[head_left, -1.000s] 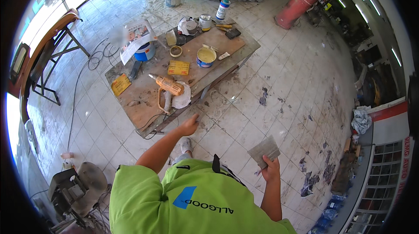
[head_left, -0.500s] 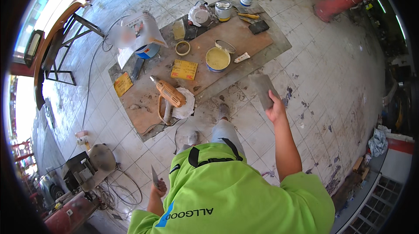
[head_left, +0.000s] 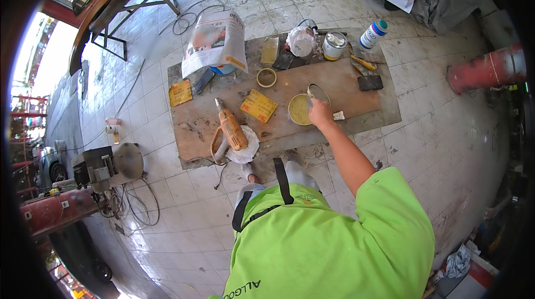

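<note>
My right hand [head_left: 320, 113] reaches out to the right side of a round tin of yellowish putty [head_left: 299, 110]. Its fingers are closed, and a narrow grey edge shows at them, too little to name. Against the back of this hand's reach stands the tin's ring-like lid [head_left: 319, 94], tilted. A small white tube [head_left: 339, 115] lies just right of the hand. My left hand is out of the picture, hidden below my green shirt.
On the brown board [head_left: 345, 90] lie an orange heat gun [head_left: 231, 129], yellow sandpaper packs [head_left: 259, 105] and a tape roll [head_left: 266, 78]. Behind are a paint can [head_left: 334, 46], a blue-capped bottle [head_left: 373, 34] and a newspaper-covered bucket [head_left: 222, 69]. A red cylinder [head_left: 487, 69] lies right.
My right hand has moved forward and left to the putty tin; the grey flat plate it held no longer shows in full. My left hand, with a pointed blade, has left the picture.
</note>
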### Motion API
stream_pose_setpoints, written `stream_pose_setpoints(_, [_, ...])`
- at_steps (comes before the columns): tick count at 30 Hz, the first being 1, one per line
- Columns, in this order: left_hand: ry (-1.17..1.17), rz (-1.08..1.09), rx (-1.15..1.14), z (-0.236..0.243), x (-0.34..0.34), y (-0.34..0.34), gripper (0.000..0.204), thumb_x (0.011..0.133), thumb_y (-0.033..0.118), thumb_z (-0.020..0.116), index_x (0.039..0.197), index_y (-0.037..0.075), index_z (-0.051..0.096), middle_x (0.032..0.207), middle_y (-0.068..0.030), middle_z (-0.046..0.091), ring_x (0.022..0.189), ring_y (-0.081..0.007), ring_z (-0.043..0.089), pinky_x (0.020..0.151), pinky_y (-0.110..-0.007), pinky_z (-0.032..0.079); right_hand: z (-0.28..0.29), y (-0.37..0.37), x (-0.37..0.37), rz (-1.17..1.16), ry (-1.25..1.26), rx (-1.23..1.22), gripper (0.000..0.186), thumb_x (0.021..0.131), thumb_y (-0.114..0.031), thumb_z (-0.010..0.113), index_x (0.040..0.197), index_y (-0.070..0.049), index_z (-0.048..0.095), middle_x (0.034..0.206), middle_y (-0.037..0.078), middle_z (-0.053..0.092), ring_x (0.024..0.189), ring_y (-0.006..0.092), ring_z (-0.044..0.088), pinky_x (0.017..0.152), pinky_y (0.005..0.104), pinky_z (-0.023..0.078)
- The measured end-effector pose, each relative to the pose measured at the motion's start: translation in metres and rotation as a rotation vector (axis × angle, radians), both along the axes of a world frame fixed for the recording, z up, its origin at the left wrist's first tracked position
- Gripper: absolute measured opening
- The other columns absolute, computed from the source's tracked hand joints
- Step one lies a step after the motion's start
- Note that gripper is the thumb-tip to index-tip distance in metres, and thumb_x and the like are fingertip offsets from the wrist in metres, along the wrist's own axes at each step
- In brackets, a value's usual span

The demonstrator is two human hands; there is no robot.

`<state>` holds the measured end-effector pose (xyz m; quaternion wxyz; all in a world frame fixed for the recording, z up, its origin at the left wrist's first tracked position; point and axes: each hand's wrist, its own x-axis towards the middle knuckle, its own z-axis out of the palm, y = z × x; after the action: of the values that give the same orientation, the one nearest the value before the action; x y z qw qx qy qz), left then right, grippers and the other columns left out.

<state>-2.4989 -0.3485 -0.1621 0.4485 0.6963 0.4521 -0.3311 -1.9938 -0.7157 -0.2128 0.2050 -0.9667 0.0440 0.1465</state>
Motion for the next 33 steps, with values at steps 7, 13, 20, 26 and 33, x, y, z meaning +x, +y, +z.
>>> stream_pose_setpoints(7, [0.007,-0.303,0.274,-0.022,0.002,0.062,0.051,0.09,0.023,0.075,0.13,-0.002,0.056,0.104,-0.0293,0.071,0.1,-0.048,0.067,0.084,-0.053,0.054,-0.005,-0.007,0.014,-0.031,-0.131,0.11,0.043,0.087,-0.017,0.067,0.129,-0.007,0.068,0.117,0.023,0.072,0.112,0.0418,0.067,0.097,0.0482,0.054])
stream_pose_setpoints(13, [-0.71,-0.104,0.696,-0.017,0.137,0.129,0.056,0.088,0.01,0.076,0.136,-0.003,0.051,0.113,-0.0295,0.069,0.104,-0.0459,0.068,0.09,-0.049,0.054,0.099,-0.017,-0.012,0.037,-0.253,0.223,0.041,0.087,-0.022,0.073,0.124,-0.006,0.071,0.115,0.024,0.072,0.111,0.0412,0.068,0.097,0.0455,0.054])
stream_pose_setpoints(20, [-0.991,-0.05,0.32,0.06,0.321,0.081,0.052,0.092,0.016,0.073,0.133,-0.005,0.049,0.119,-0.0311,0.068,0.111,-0.0461,0.067,0.094,-0.046,0.051,0.176,-0.017,-0.041,-0.026,-0.342,0.249,0.044,0.088,-0.025,0.075,0.129,-0.008,0.068,0.118,0.024,0.072,0.111,0.0414,0.069,0.095,0.0438,0.054])
stream_pose_setpoints(26, [-0.907,-0.216,0.124,0.068,0.371,0.009,0.052,0.094,0.016,0.069,0.138,-0.003,0.048,0.112,-0.0337,0.069,0.108,-0.0486,0.067,0.093,-0.048,0.051,0.138,0.008,-0.039,0.11,-0.205,0.055,0.041,0.093,-0.027,0.068,0.134,-0.02,0.067,0.119,0.022,0.072,0.112,0.0421,0.067,0.095,0.0484,0.054])
stream_pose_setpoints(33, [-1.02,-0.223,0.248,0.064,0.327,0.031,0.041,0.091,0.02,0.077,0.124,0.0,0.066,0.103,-0.0242,0.074,0.096,-0.0393,0.073,0.081,-0.045,0.056,0.063,0.024,-0.017,0.114,0.036,-0.173,0.043,0.095,-0.019,0.061,0.137,-0.025,0.065,0.124,0.018,0.071,0.115,0.0387,0.067,0.099,0.0496,0.054])
